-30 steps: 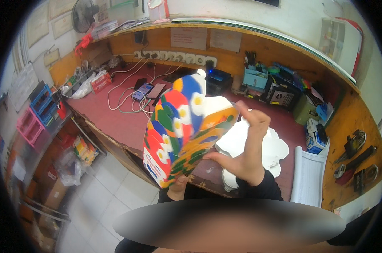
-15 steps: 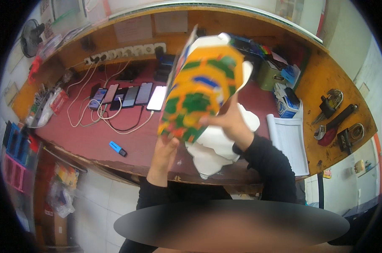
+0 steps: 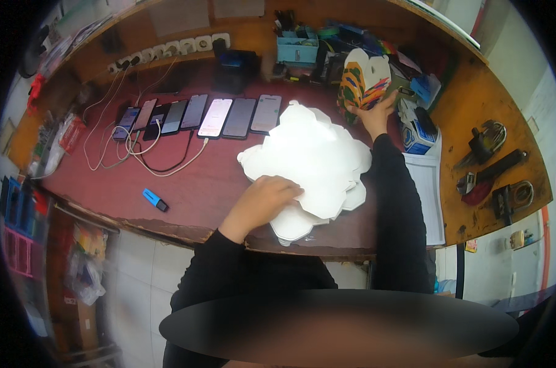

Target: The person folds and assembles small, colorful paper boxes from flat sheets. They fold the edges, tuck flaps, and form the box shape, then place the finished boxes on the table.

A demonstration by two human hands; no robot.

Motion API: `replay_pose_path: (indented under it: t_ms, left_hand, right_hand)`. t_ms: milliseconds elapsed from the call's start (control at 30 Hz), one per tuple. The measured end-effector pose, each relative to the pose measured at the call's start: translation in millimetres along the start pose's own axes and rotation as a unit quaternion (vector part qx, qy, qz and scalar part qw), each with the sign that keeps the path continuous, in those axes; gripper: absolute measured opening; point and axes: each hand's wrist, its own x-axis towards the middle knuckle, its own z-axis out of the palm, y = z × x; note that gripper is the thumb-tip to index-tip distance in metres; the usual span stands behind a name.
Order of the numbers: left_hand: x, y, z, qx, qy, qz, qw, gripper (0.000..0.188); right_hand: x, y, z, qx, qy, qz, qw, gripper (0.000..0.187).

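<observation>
Currently right hand [image 3: 377, 115] is gripping colourful cards [image 3: 359, 83], closed around their near edge, one o'clock from white cards [image 3: 318, 156] on worktop [image 3: 195, 205]; left hand [image 3: 266, 199] is resting atop white ones, pinch unclear. Probably handling light, bendy; edges suiting best.

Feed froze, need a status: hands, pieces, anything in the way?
Left hand on white stacked sheets. Right hand holding colourful printed pieces, back right. Possible obstruction: blue-and-white box close by right hand.
</observation>
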Motion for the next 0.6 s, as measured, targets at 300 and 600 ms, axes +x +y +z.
replay_pose_path:
  t_ms: [300, 600]
  left_hand:
    - [16.4, -23.4, 7.0, -0.052, 0.022, 0.058, 0.997, 0.03]
    - [10.2, -0.2, -34.0, -0.146, 0.021, -0.106, 0.983, 0.028]
  right_hand:
    - [-100.7, -107.9, -137.4, 0.008, -0.631, -0.263, 0.729, 0.116]
    - [-96.6, -128.2, -149.7, 0.178, -0.619, -0.111, 0.757, 0.046]
